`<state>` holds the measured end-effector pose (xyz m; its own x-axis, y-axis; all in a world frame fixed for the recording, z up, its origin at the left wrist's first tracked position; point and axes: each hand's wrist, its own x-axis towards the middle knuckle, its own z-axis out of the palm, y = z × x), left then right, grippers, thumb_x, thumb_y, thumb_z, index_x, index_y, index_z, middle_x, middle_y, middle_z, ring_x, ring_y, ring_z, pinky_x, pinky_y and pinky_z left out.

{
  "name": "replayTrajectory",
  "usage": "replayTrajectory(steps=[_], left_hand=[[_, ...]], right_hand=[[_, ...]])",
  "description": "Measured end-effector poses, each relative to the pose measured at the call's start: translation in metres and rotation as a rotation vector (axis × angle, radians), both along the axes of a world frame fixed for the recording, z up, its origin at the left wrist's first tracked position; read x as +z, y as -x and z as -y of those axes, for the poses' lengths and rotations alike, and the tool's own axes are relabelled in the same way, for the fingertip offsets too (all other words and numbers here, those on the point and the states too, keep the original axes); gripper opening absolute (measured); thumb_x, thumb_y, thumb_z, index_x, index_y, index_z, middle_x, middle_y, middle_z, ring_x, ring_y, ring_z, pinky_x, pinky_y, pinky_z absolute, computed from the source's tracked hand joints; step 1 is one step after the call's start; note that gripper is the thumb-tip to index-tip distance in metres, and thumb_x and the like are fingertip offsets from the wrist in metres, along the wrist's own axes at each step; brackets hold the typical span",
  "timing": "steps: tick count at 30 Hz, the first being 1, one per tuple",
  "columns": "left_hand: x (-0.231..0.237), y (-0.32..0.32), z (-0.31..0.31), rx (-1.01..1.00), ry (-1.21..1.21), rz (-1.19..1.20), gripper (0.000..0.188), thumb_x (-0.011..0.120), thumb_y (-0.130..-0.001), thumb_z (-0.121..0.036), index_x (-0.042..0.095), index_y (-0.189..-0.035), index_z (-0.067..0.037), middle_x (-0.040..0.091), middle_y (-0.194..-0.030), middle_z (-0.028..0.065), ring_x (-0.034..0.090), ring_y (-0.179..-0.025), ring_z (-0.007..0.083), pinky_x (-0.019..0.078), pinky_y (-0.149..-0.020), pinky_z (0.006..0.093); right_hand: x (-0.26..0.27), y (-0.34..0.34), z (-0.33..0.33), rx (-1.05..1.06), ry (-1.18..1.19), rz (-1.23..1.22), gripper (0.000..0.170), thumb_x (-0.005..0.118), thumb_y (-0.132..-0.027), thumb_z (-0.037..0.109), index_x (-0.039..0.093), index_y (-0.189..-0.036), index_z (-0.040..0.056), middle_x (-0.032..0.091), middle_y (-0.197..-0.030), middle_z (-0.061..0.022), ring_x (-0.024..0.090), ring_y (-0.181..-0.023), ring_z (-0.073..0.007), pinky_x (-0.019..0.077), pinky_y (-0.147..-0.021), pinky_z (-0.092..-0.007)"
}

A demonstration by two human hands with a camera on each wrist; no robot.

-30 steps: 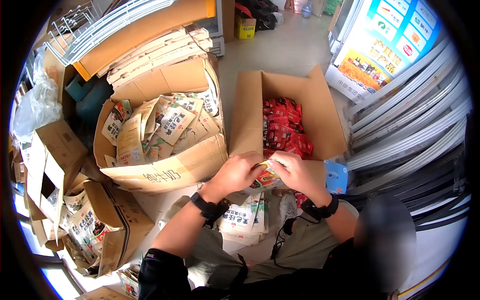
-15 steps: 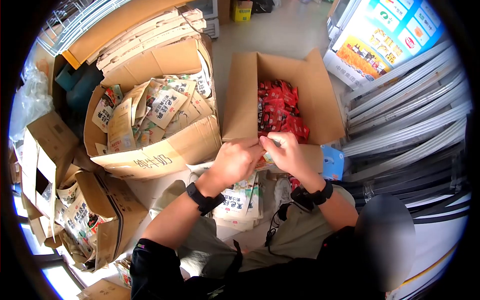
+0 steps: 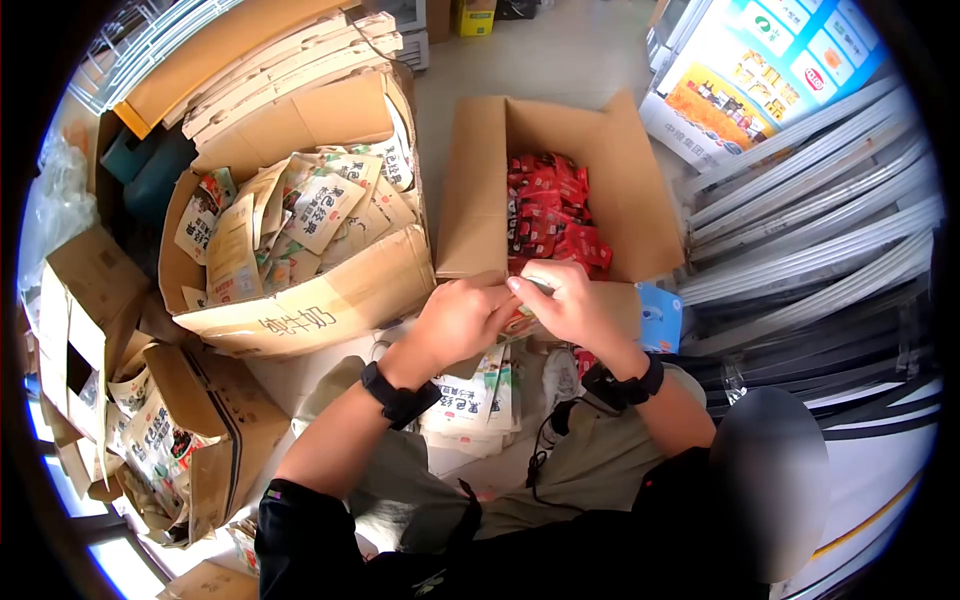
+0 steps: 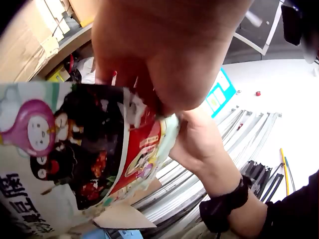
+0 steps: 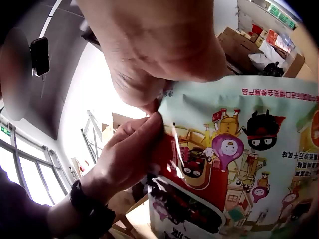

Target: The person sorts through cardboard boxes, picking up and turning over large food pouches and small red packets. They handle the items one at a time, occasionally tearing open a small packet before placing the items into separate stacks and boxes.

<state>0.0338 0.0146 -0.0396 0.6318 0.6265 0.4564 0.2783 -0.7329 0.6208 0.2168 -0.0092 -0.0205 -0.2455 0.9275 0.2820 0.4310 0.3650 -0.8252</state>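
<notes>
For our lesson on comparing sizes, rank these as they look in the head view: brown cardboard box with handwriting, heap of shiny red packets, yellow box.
1. Brown cardboard box with handwriting
2. Heap of shiny red packets
3. Yellow box, cut off at top

Floor [image 3: 455, 75] (pale, sunlit in patches) | red-packet carton [image 3: 472, 190]: landmark | pouch carton [image 3: 365, 290]: just left of it | pouch stack [image 3: 468, 405]: on its near side | yellow box [image 3: 476, 20]: well beyond it
</notes>
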Motion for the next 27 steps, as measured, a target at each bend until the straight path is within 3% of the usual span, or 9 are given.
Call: replayTrajectory(steps=[7, 10, 12, 16, 19, 23, 25, 26, 27], left_hand=[[0.006, -0.001, 0.003, 0.125, -0.277, -0.135, 0.005, 0.064, -0.080, -0.008, 0.063, -0.081, -0.003, 0.059, -0.078, 0.0104, 0.060, -0.068, 0.0309, 0.0503, -0.059, 0.0400], [0.007, -0.006, 0.004, 0.066, -0.444, -0.182, 0.007, 0.065, -0.080, -0.008, 0.061, -0.076, -0.004, 0.055, -0.074, 0.0099, 0.059, -0.065, 0.0300, 0.0495, -0.058, 0.0400], [0.008, -0.005, 0.006, 0.120, -0.369, -0.165, 0.007, 0.065, -0.080, -0.009, 0.061, -0.076, -0.005, 0.055, -0.074, 0.0089, 0.059, -0.065, 0.0288, 0.0493, -0.058, 0.0393], [0.006, 0.004, 0.002, 0.208, -0.164, -0.084, 0.008, 0.065, -0.084, -0.010, 0.064, -0.081, -0.002, 0.059, -0.077, 0.0101, 0.060, -0.065, 0.0307, 0.0490, -0.058, 0.0391], [0.007, 0.009, -0.007, 0.196, -0.053, -0.047, 0.011, 0.066, -0.086, -0.010, 0.065, -0.084, 0.001, 0.061, -0.076, 0.0139, 0.060, -0.065, 0.0334, 0.0478, -0.057, 0.0395], [0.013, 0.006, -0.005, 0.074, 0.275, -0.029, 0.014, 0.067, -0.084, -0.015, 0.067, -0.081, -0.001, 0.061, -0.079, 0.0137, 0.061, -0.069, 0.0348, 0.0498, -0.063, 0.0417], [-0.002, 0.005, -0.006, 0.071, 0.042, 0.000, 0.012, 0.067, -0.083, -0.015, 0.067, -0.082, -0.003, 0.062, -0.081, 0.0128, 0.061, -0.069, 0.0337, 0.0504, -0.063, 0.0406], [0.001, 0.002, -0.001, 0.111, -0.144, 0.001, 0.007, 0.069, -0.080, -0.008, 0.068, -0.083, -0.002, 0.060, -0.077, 0.0094, 0.060, -0.064, 0.0271, 0.0497, -0.058, 0.0375], [0.003, 0.002, 0.001, 0.112, -0.140, -0.001, 0.007, 0.069, -0.080, -0.008, 0.068, -0.083, -0.002, 0.060, -0.077, 0.0094, 0.060, -0.064, 0.0271, 0.0497, -0.058, 0.0375]], right_hand=[[-0.029, 0.010, -0.007, -0.140, -0.050, -0.074, 0.021, 0.062, -0.086, 0.012, 0.058, -0.075, -0.0059, 0.056, -0.063, -0.0204, 0.054, -0.051, -0.0271, 0.0430, -0.048, -0.0363], [-0.045, 0.003, -0.016, -0.278, -0.039, -0.035, 0.019, 0.061, -0.086, 0.014, 0.063, -0.080, -0.0046, 0.059, -0.066, -0.0201, 0.056, -0.052, -0.0230, 0.0434, -0.049, -0.0356], [-0.041, -0.005, -0.022, -0.158, 0.189, 0.042, 0.023, 0.062, -0.088, 0.019, 0.066, -0.086, -0.0036, 0.062, -0.068, -0.0168, 0.056, -0.057, -0.0148, 0.0447, -0.052, -0.0330], [-0.020, -0.005, -0.018, -0.047, 0.224, -0.164, 0.035, 0.064, -0.091, 0.030, 0.065, -0.092, -0.0048, 0.063, -0.071, -0.0094, 0.051, -0.064, -0.0075, 0.0446, -0.057, -0.0293], [-0.007, -0.017, -0.014, 0.038, 0.112, 0.047, 0.030, 0.062, -0.090, 0.024, 0.058, -0.080, -0.0040, 0.050, -0.061, -0.0132, 0.046, -0.055, -0.0131, 0.0379, -0.051, -0.0331], [-0.003, -0.009, -0.008, -0.001, 0.018, 0.042, 0.029, 0.063, -0.087, 0.021, 0.053, -0.075, -0.0039, 0.045, -0.061, -0.0166, 0.043, -0.051, -0.0208, 0.0350, -0.049, -0.0349], [-0.004, -0.004, -0.006, -0.054, -0.062, 0.047, 0.027, 0.063, -0.085, 0.018, 0.053, -0.073, -0.0041, 0.047, -0.061, -0.0184, 0.042, -0.050, -0.0261, 0.0357, -0.048, -0.0359], [-0.005, -0.003, -0.007, -0.051, -0.060, 0.046, 0.027, 0.063, -0.085, 0.018, 0.053, -0.073, -0.0041, 0.047, -0.061, -0.0184, 0.042, -0.050, -0.0261, 0.0357, -0.048, -0.0359], [-0.006, -0.003, -0.007, -0.096, -0.042, 0.060, 0.026, 0.063, -0.084, 0.017, 0.053, -0.073, -0.0040, 0.048, -0.061, -0.0193, 0.043, -0.049, -0.0270, 0.0362, -0.048, -0.0369]])
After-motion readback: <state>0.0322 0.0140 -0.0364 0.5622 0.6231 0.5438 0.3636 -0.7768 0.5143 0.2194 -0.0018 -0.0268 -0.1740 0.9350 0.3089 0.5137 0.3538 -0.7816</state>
